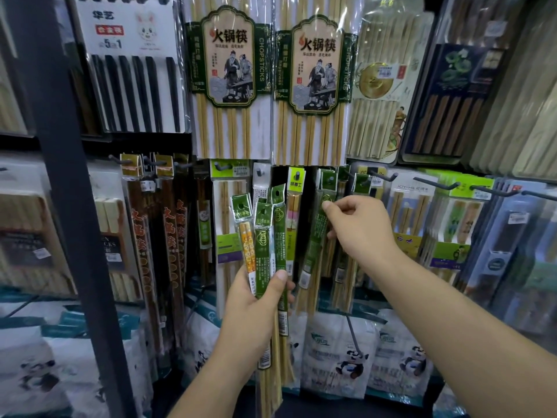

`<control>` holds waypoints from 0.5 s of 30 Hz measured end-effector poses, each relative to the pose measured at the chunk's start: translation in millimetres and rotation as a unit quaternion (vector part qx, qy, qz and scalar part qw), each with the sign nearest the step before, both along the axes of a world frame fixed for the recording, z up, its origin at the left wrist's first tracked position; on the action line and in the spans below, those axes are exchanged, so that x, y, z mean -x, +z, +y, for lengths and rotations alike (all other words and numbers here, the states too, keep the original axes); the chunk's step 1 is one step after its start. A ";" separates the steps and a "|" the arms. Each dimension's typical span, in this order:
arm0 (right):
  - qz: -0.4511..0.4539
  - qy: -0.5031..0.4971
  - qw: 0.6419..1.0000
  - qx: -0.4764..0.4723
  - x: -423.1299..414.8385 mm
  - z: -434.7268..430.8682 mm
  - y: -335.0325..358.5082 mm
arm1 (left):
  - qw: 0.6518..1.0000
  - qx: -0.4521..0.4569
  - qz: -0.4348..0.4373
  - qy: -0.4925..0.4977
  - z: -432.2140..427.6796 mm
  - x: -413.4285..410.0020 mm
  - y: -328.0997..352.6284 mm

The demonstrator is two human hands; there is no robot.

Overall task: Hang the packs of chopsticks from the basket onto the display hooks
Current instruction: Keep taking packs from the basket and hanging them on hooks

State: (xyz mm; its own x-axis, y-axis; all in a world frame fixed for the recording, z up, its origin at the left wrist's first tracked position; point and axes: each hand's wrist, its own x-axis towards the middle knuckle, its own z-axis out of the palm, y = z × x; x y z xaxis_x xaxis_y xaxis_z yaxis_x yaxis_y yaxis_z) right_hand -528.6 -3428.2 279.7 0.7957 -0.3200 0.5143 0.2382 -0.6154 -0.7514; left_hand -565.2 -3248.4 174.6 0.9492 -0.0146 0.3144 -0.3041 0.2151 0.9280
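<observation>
Right hand [358, 230] pinches one green pack [313, 248], apparently unhung; left hand [256, 306] grips several packs [265, 236] awaiting hooks [434, 184].

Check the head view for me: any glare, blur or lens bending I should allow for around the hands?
Head view: centre is sharp and evenly lit, on the left hand gripping its bundle and the right hand pinching a green pack; the wide lens bends the edges, so the dark post leans; glare washes the clear packs upper right; lower corners are dim.
</observation>
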 end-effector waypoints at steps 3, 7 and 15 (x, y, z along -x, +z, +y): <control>-0.001 -0.044 0.997 0.066 -0.4 -0.8 2.4 | 1.000 -0.014 -0.006 0.000 0.1 0.8 -0.3; 0.004 -0.071 0.993 0.091 7.2 -0.8 -1.7 | 1.000 -0.028 -0.014 -0.002 0.8 3.6 0.2; -0.026 0.164 0.986 -0.022 31.1 26.7 -8.1 | 0.999 -0.033 -0.021 -0.017 -4.5 6.8 1.4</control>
